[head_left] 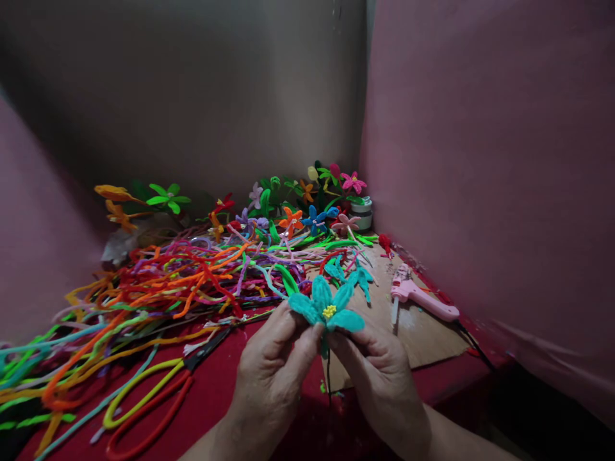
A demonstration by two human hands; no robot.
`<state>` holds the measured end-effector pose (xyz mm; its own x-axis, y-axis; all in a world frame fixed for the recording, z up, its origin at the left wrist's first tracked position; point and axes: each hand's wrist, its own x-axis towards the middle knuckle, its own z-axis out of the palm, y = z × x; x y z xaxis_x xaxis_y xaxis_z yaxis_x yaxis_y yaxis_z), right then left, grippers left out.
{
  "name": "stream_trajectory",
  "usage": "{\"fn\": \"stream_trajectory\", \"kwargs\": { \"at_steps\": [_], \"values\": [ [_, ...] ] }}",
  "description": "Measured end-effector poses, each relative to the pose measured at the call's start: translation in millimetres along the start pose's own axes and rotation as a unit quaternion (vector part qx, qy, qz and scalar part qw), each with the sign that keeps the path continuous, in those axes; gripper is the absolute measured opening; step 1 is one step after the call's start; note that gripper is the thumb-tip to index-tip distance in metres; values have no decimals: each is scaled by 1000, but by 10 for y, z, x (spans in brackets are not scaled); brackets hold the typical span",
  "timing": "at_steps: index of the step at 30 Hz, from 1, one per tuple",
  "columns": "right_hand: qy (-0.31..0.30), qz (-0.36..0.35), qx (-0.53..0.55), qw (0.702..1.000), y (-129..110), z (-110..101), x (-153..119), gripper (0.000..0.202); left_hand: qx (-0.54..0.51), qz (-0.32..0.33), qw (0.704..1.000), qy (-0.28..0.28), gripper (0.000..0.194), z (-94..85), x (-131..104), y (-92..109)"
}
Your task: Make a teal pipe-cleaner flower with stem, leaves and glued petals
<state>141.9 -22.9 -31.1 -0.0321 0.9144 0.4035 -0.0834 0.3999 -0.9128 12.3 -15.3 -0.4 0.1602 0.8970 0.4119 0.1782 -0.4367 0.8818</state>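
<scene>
A teal pipe-cleaner flower (322, 299) with a yellow centre is held up in the middle, its dark stem hanging down below. My left hand (275, 365) pinches the flower's base from the left, thumb and fingers closed on it. From the right, my right hand (382, 374) grips the same base, its thumb close to the left thumb. Just behind the flower, loose teal petals (364, 280) lie on a brown board (423, 330).
Left lies a large heap of coloured pipe cleaners (192, 275), with red-and-yellow-handled scissors (158, 384) before it on the red cloth (216, 390). A pink glue gun (423, 296) rests on the right. Finished flowers (314, 219) and a white container (361, 213) stand at the back.
</scene>
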Motion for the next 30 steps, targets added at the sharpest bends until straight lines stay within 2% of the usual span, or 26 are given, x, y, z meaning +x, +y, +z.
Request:
{"fn": "stream_trajectory", "kwargs": {
  "at_steps": [7,11,15,20,30],
  "values": [
    [8,32,9,999,4,3,27,17,-30,-31,999,-18,22,-11,28,13],
    [5,41,47,998,-42,17,66,17,-84,-79,993,-11,16,16,27,15],
    [23,36,65,997,-89,30,90,17,-172,-136,976,-6,20,44,38,4],
    [7,44,74,996,-110,18,95,14,-238,-194,952,-8,17,44,66,-51],
    [-10,69,87,994,-95,22,102,22,-343,-213,914,-38,21,54,65,-101]
  ]
}}
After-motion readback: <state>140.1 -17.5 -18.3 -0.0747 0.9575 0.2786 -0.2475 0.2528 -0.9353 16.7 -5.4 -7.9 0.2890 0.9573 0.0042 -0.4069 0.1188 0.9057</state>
